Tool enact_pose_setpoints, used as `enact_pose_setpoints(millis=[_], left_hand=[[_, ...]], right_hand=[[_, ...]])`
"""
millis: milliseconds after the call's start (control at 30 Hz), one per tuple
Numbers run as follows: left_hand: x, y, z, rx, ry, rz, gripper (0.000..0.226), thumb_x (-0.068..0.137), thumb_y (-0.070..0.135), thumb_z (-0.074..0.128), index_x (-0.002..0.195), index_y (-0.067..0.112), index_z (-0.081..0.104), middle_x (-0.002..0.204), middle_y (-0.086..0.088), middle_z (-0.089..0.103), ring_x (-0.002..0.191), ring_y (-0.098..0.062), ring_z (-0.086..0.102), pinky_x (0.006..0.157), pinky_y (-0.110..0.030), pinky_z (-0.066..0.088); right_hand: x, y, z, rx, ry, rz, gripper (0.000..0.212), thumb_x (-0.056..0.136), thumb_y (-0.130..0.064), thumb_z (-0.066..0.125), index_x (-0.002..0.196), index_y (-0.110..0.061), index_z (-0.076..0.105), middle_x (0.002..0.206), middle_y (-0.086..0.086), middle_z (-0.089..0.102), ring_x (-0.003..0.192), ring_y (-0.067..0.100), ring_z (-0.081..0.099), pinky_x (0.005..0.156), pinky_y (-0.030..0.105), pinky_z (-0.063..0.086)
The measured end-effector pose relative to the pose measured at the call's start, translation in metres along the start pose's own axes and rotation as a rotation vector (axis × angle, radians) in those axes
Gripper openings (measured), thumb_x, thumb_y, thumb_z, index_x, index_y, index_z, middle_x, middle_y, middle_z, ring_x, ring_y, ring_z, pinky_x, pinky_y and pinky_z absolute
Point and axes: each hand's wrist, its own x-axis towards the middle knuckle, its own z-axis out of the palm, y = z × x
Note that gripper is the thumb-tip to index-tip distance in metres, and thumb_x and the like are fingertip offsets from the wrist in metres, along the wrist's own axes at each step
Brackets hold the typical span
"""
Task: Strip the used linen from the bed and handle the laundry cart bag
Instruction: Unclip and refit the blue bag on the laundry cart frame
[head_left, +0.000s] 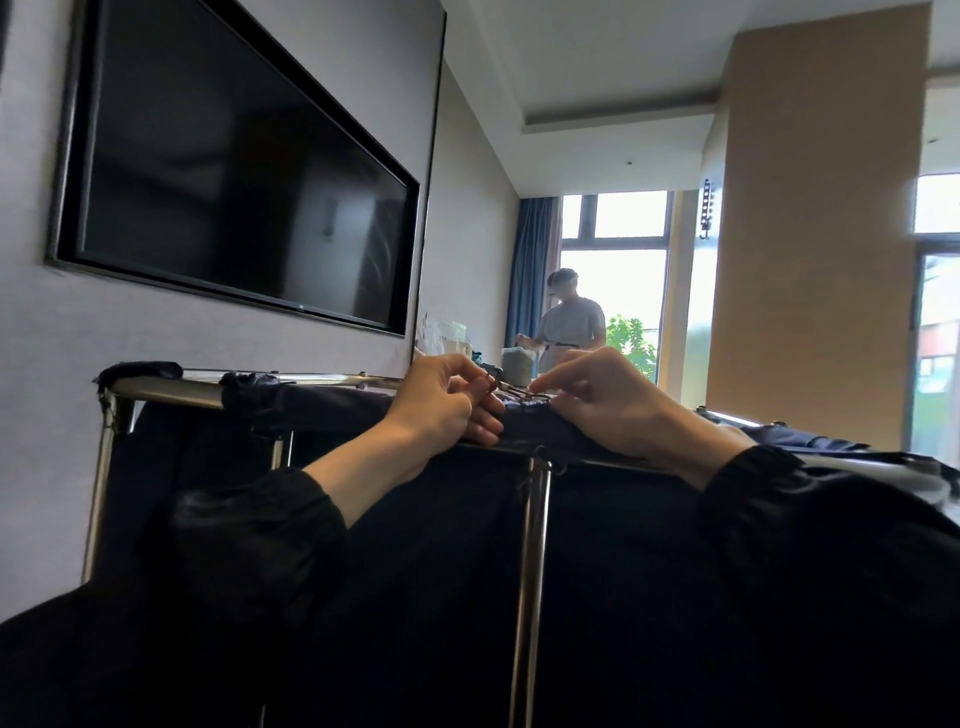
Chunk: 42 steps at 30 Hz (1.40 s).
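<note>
Both hands meet at the top rail of the cart frame (156, 388), where the dark laundry bag (623, 571) hangs folded over it. The left hand (441, 402) is curled, thumb and forefinger pinching a thin fastening (519, 391) at the hem. The right hand (608, 400) pinches its other end with its fingertips.

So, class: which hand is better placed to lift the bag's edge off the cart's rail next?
Probably left: the left hand curls its lower fingers round the bag edge at the rail; the right hand only pinches the small fastener.
</note>
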Motion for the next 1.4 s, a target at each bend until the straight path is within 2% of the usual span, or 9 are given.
enact_pose_setpoints(millis=[100,300,433,533,633,1067,1200,1300,1400], left_hand=[[-0.001,-0.001,-0.003,-0.05,-0.013,-0.011,0.007,0.093,0.002,0.053,0.09,0.003,0.059,0.078,-0.015,0.067,0.053,-0.017,0.066,0.051,-0.027,0.057],[-0.005,0.0,-0.006,-0.122,-0.074,-0.028,0.01,0.09,0.01,0.059,0.087,0.004,0.066,0.084,-0.012,0.07,0.058,-0.016,0.066,0.051,-0.025,0.056],[-0.009,0.005,-0.005,0.029,-0.13,0.078,0.008,0.087,0.017,0.065,0.089,0.009,0.068,0.072,-0.004,0.069,0.053,-0.014,0.062,0.047,-0.028,0.055],[-0.007,0.009,-0.001,0.257,-0.134,0.148,0.013,0.093,0.015,0.059,0.093,0.007,0.069,0.057,0.002,0.062,0.044,-0.01,0.057,0.044,-0.025,0.051],[-0.002,0.013,-0.002,0.347,-0.164,0.089,0.017,0.098,0.014,0.051,0.097,0.007,0.066,0.066,-0.006,0.063,0.044,-0.013,0.056,0.045,-0.025,0.051],[0.006,0.004,0.001,0.056,-0.055,-0.067,0.015,0.096,0.003,0.051,0.092,0.006,0.065,0.088,-0.011,0.065,0.046,-0.006,0.054,0.037,-0.02,0.044],[0.007,0.004,-0.006,0.032,-0.021,0.002,0.014,0.088,0.001,0.064,0.098,0.011,0.066,0.097,-0.008,0.069,0.055,-0.01,0.064,0.041,-0.023,0.049],[0.013,0.006,-0.003,0.303,0.01,0.198,0.02,0.083,0.006,0.071,0.102,0.011,0.069,0.09,0.003,0.07,0.064,-0.007,0.066,0.053,-0.017,0.052],[0.026,0.007,-0.002,0.426,-0.014,0.23,0.017,0.083,0.008,0.072,0.099,0.012,0.071,0.087,0.005,0.069,0.079,-0.002,0.065,0.072,-0.013,0.052]], right_hand=[[-0.001,-0.002,-0.001,0.025,-0.005,0.005,0.024,0.088,-0.007,0.06,0.104,-0.018,0.074,0.088,-0.003,0.062,0.086,0.016,0.058,0.085,0.039,0.052],[-0.002,-0.005,-0.002,0.014,0.006,0.014,0.016,0.086,-0.009,0.066,0.092,-0.018,0.078,0.079,-0.005,0.061,0.075,0.008,0.052,0.068,0.02,0.04],[-0.001,-0.004,0.002,-0.005,0.05,0.014,0.013,0.085,-0.009,0.068,0.089,-0.015,0.078,0.077,-0.005,0.06,0.071,0.007,0.052,0.065,0.016,0.038],[-0.001,-0.004,0.002,-0.012,0.064,0.008,0.012,0.085,-0.01,0.068,0.088,-0.016,0.078,0.079,-0.004,0.061,0.073,0.008,0.054,0.068,0.02,0.043],[-0.002,-0.006,0.003,-0.004,0.093,0.004,0.013,0.084,-0.008,0.067,0.087,-0.015,0.078,0.079,-0.004,0.064,0.076,0.009,0.056,0.072,0.026,0.047],[-0.004,-0.011,0.002,0.009,0.113,0.088,0.011,0.086,-0.009,0.066,0.089,-0.013,0.076,0.087,0.003,0.066,0.087,0.019,0.059,0.083,0.033,0.051],[-0.004,-0.012,0.001,0.043,0.127,0.131,0.011,0.087,-0.008,0.066,0.093,-0.01,0.076,0.086,-0.002,0.065,0.087,0.014,0.059,0.082,0.025,0.046],[-0.003,-0.013,0.001,0.079,0.119,0.179,0.012,0.088,-0.008,0.066,0.095,-0.009,0.075,0.087,-0.002,0.064,0.09,0.014,0.057,0.083,0.025,0.043],[0.0,-0.012,-0.002,0.092,0.07,0.242,0.013,0.089,-0.006,0.063,0.094,-0.008,0.074,0.085,-0.002,0.064,0.089,0.014,0.057,0.081,0.024,0.041]])
